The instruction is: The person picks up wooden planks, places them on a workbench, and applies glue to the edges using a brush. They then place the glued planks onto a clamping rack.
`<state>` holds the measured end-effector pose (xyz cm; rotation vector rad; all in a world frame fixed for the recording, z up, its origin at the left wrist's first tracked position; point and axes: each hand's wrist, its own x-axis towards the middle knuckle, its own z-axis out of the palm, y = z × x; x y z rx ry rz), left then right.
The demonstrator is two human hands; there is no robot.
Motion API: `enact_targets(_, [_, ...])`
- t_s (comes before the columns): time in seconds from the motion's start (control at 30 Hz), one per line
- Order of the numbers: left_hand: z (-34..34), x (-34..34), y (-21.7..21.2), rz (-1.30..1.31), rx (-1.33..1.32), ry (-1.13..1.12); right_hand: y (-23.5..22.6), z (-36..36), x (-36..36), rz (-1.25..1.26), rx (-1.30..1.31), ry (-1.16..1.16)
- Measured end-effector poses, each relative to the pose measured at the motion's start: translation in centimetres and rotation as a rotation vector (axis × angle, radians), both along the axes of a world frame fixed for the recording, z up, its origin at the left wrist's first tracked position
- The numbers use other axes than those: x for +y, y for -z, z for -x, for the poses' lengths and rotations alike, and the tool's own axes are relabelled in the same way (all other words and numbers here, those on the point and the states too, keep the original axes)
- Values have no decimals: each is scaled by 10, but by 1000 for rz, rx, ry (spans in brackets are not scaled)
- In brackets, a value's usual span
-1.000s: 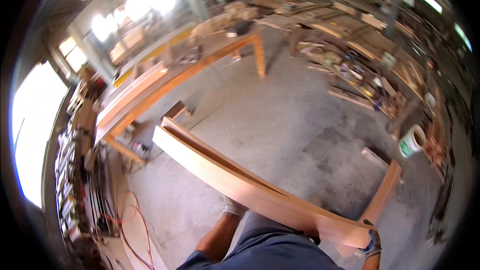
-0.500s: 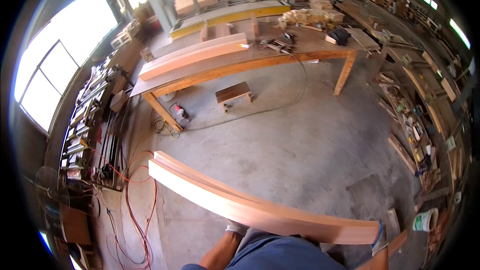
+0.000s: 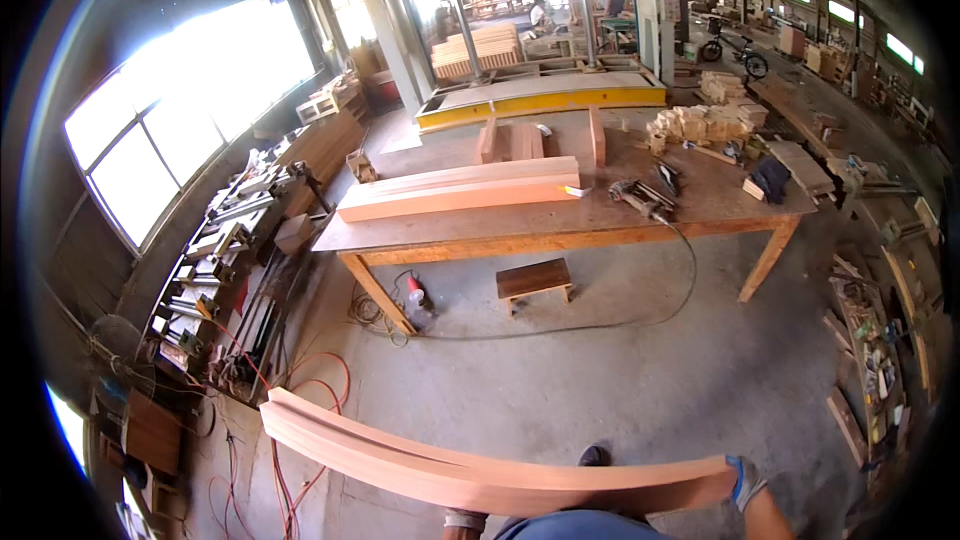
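A long, pale reddish wooden beam (image 3: 480, 475) with a groove along its top lies across the front of my body, held off the floor. My right hand (image 3: 746, 485), in a grey and blue glove, is closed round the beam's right end. Underneath, left of the beam's middle, my gloved left hand (image 3: 465, 520) bears it from below; its fingers are mostly hidden behind the wood. Ahead stands a wooden worktable (image 3: 440, 235) with another long, pale beam (image 3: 460, 190) lying along its left part.
A corded power tool (image 3: 640, 200) and stacked wood blocks (image 3: 705, 124) sit on the worktable. Below it are a low stool (image 3: 532, 280) and a red-and-grey tool (image 3: 415, 290). Orange hoses (image 3: 325, 390) cross the floor at left. Loaded racks (image 3: 215, 270) line the left wall.
My view has tilted up, so the worktable sits lower and the press behind it shows. I still hold the beam, and a dark shoe now shows beyond it.
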<state>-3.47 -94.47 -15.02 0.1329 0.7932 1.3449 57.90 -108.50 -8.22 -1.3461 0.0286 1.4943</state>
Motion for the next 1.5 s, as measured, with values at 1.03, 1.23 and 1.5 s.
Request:
enact_targets(1.03, [62, 504, 7, 207, -259, -69, -30, 66, 440, 56, -45, 21])
enact_targets(1.23, [47, 599, 2, 187, -241, 38, -63, 55, 529, 70, -42, -159])
enact_targets(1.5, [25, 682, -8, 222, -167, 49, -11, 5, 629, 63, -149, 19])
